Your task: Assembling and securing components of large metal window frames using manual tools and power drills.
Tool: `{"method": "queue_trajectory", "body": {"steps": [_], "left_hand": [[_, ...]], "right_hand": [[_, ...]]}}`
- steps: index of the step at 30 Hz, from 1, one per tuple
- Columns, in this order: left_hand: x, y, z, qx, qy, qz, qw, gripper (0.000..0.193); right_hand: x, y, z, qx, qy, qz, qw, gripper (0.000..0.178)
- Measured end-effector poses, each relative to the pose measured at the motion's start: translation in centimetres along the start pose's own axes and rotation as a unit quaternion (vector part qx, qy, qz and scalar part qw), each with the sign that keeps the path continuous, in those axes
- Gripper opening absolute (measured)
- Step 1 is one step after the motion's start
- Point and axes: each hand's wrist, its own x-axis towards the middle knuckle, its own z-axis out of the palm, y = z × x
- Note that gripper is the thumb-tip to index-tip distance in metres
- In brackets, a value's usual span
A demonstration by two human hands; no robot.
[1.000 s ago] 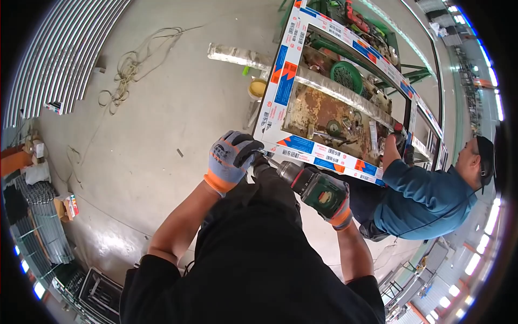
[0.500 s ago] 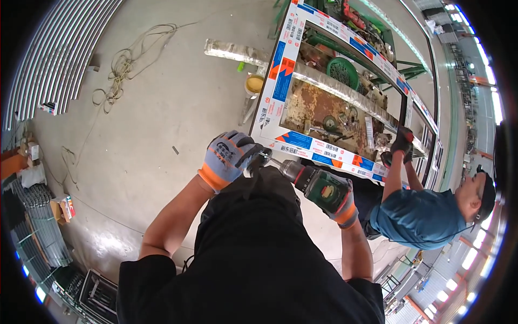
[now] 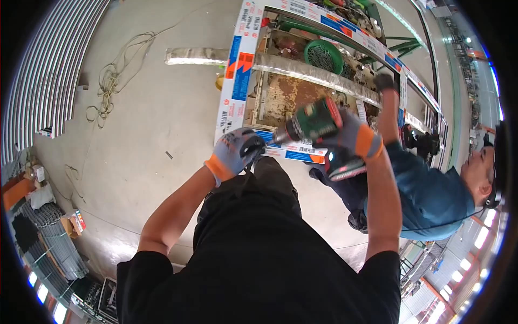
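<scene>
My right hand (image 3: 353, 135), in a grey glove with an orange cuff, grips a green and black cordless drill (image 3: 318, 120). Its chuck points left and down, toward the fingers of my left hand (image 3: 234, 152). That hand, gloved the same way, is closed at the near left corner of a rectangular frame (image 3: 236, 105) covered in white, blue and orange printed film. Whatever its fingers pinch is hidden. The drill's tip lies close beside them; whether it touches anything I cannot tell.
A film-wrapped beam (image 3: 197, 56) runs beneath the frame. Below it stands a green basket (image 3: 339, 59) of screws. At the right, a co-worker in a teal shirt (image 3: 431, 186) reaches a dark-gloved hand (image 3: 384, 82) to the frame. Rope (image 3: 110, 81) and metal profiles (image 3: 48, 65) lie left.
My right hand has raised and turned the drill, so that its chuck now points down and left. My left hand stays at the frame's corner. The co-worker's arm has moved farther along the frame.
</scene>
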Motion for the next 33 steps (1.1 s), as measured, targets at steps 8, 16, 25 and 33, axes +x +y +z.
{"method": "queue_trajectory", "body": {"steps": [8, 16, 25, 33], "left_hand": [[8.6, -1.7, 7.9, 0.006, 0.03, -0.215, 0.976, 0.032], [11.7, -5.0, 12.3, -0.073, 0.015, -0.267, 0.961, 0.024], [13.4, -6.7, 15.0, -0.221, -0.12, -0.274, 0.928, 0.022], [13.8, -7.8, 16.5, -0.248, -0.149, -0.276, 0.917, 0.028]], "right_hand": [[10.5, 1.6, -7.7, -0.366, 0.049, -0.012, 0.929, 0.071], [14.7, 5.0, -6.6, -0.465, -0.021, -0.051, 0.884, 0.058], [15.0, 8.1, -5.3, -0.534, -0.105, 0.035, 0.838, 0.047], [15.1, 10.3, -4.6, -0.513, -0.074, 0.066, 0.853, 0.043]]}}
